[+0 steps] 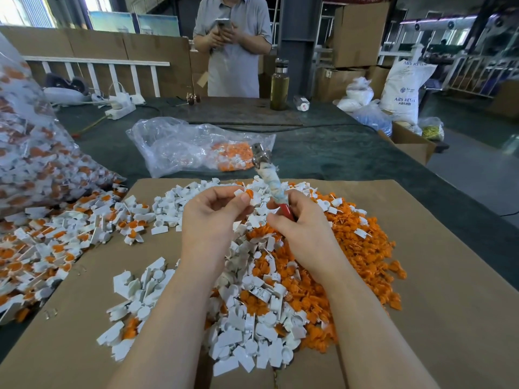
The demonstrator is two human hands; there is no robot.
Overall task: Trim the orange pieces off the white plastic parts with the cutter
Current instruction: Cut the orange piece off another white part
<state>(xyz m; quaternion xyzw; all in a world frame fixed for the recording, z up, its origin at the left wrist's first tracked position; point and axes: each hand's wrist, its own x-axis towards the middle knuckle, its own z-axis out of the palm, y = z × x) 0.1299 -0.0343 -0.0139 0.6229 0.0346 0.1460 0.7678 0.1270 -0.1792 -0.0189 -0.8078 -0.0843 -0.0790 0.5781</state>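
The left hand (216, 209) pinches one small white plastic part with an orange piece still attached (243, 194) between thumb and fingertips, held up over the middle of the flat brown cardboard sheet (421, 304) that covers the near end of the dark green counter (337, 153). The right hand (295, 220) has its grip wrapped round the red handle of the cloth-taped metal cutter (268, 175), whose steel head points away toward the far edge; whether the blades are apart or together cannot be told from here.

As to progress, a good deal looks done: a heap of loose trimmed orange pieces (351, 248) lies toward the right edge of the cardboard, and separated white plastic parts (247, 327) pile up by the near edge. Much is left, though. Untrimmed orange-and-white parts (56, 248) spill across the left edge from a big clear plastic bag (31, 153), and a second, crumpled clear bag (191, 147) with more sits beyond the cardboard's far edge
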